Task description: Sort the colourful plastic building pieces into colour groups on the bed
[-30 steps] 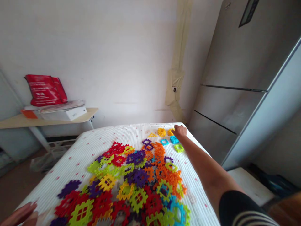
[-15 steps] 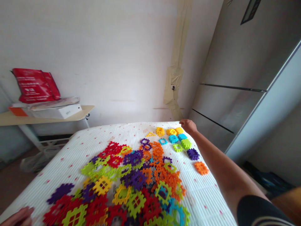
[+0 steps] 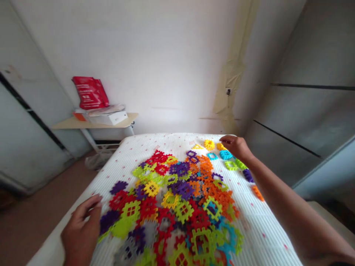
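Note:
A large loose heap of toothed plastic building pieces [image 3: 177, 188] in red, purple, lime, yellow, orange, blue and grey covers the middle of the white padded cover. My left hand [image 3: 83, 227] is at the heap's left edge, beside a purple piece [image 3: 109, 221]; its thumb and fingers are apart with nothing between them. My right hand [image 3: 236, 146] reaches to the far right, fingers closed, over the yellow pieces [image 3: 221, 146]. Whatever its fingertips hold is hidden. Just below that hand lie stacked blue pieces [image 3: 225, 154].
Lime pieces [image 3: 240, 164], a purple stack [image 3: 247, 175] and orange pieces [image 3: 257, 193] line the right edge, partly behind my right forearm. Back left, a side table [image 3: 65, 125] carries a white box [image 3: 107, 119] and a red bag [image 3: 89, 92]. A wall stands behind.
The view has turned left and shifted. My left hand has come further into view beside the heap. My right hand has moved from the cover's far corner over the yellow pieces.

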`<state>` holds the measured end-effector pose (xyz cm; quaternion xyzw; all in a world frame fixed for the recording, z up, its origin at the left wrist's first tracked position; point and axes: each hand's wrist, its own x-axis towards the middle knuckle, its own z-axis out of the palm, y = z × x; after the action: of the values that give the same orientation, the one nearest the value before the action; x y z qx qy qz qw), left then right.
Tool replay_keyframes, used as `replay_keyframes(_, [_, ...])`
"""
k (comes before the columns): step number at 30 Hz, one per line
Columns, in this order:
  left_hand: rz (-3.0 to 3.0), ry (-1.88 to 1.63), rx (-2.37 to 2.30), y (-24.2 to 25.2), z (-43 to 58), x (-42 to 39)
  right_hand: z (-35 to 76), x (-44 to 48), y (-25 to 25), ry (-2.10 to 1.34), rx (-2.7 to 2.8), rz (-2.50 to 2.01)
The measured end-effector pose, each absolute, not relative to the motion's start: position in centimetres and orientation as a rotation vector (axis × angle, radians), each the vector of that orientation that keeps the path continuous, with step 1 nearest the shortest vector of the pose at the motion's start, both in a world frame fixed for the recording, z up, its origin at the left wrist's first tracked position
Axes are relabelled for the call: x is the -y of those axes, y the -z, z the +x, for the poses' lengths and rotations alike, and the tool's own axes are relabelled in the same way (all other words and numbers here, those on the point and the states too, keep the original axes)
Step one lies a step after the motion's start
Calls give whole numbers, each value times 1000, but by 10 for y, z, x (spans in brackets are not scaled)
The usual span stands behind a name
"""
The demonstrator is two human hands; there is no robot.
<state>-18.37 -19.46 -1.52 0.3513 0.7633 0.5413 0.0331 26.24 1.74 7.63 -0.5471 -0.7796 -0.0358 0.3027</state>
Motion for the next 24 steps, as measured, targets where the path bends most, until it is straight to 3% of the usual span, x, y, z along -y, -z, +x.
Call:
replay_keyframes(6, [1050,-1739,-2265,26,-188,195,181,47,-91,-276,2295,-942])
replay_keyframes(11, [1115,-1762,-2267,29,-188,196,123,81,-72,-408,2624,-682])
replay_keyframes(19, [1186,-1696,-2214,33,-186,194,78,94,-46,-494,2845,-764])
replay_keyframes(24, [1221,-1660,-2233,26,-183,196,36,92,-37,-330,2786,-1042])
